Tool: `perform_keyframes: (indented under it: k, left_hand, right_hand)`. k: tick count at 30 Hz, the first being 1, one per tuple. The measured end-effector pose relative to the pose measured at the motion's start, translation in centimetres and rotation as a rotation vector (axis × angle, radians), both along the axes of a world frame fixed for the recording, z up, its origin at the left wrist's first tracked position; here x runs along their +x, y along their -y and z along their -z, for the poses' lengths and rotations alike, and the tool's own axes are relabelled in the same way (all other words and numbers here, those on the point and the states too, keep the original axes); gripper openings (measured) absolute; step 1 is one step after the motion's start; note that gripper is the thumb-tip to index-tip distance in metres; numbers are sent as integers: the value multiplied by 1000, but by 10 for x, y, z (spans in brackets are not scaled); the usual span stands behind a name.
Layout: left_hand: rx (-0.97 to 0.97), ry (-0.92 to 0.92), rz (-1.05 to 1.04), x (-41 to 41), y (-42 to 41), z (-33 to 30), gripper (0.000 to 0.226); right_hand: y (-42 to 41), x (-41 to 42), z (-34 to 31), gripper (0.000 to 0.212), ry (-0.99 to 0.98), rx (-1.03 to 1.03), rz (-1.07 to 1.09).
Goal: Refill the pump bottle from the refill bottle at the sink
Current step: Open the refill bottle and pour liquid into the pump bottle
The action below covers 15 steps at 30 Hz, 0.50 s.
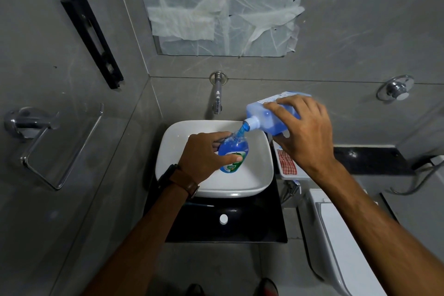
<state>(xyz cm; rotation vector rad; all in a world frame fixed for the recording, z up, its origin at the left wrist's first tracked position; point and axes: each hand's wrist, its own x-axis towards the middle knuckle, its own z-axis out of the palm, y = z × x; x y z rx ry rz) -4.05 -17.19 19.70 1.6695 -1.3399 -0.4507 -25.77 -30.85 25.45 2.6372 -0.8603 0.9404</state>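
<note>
Over the white sink basin [257,175], my left hand [204,158] grips the clear pump bottle [234,151], which is nearly full of blue liquid and has no pump on it. My right hand [302,132] holds the large refill bottle [266,115] tilted down to the left, its white neck just above the pump bottle's open mouth. A stream of blue liquid [241,130] runs from one into the other. A green and white label shows on the pump bottle's front.
A chrome tap [217,96] juts from the wall above the basin. A white cap [223,219] lies on the black counter in front. A tray with a red checked cloth [287,162] sits right of the sink, a toilet [341,235] further right, a towel rail [60,149] at left.
</note>
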Motion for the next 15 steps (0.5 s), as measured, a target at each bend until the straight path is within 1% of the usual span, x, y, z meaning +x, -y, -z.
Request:
perform_keyframes:
  k: [15]
  left_hand:
    - [-22, -6, 2, 1, 0, 2, 63]
  right_hand:
    - [0, 2, -5, 63, 0, -16, 2]
